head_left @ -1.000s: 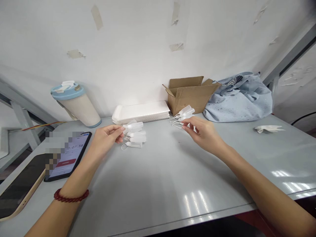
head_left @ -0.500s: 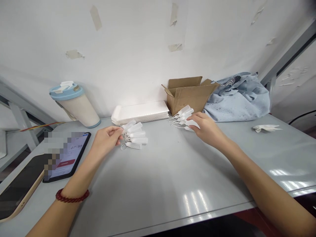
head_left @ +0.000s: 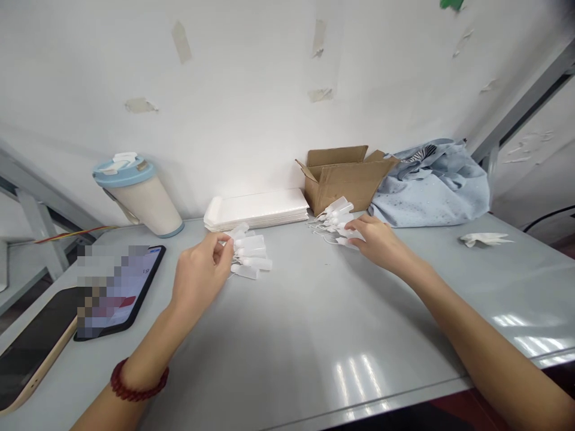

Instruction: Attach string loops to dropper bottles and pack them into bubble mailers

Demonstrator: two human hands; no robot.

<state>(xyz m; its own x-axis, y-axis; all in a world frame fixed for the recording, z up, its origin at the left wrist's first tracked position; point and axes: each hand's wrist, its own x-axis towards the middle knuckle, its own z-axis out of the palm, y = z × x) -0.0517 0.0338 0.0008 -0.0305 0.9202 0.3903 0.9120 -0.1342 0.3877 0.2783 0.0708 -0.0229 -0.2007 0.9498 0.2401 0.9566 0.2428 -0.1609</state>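
Observation:
Two fanned clusters of small translucent white plastic tags with white string loops lie on the grey table. At the string ends of the left tags, my left hand is closed, thumb and forefinger pinched; its fingers partly cover the strings. My right hand rests at the near right side of the right tags. Its thumb and forefinger are bent around the ends of the nearest tags, so the exact grip is partly hidden.
Behind the tags are a stack of white envelopes and an open cardboard box. A light blue cloth bundle and a crumpled tissue are right. A tumbler and two phones are left.
My left hand has shifted slightly right and turned, covering more of the string ends. My right hand stays at the right cluster, its fingers slightly lower. The view has tilted a little.

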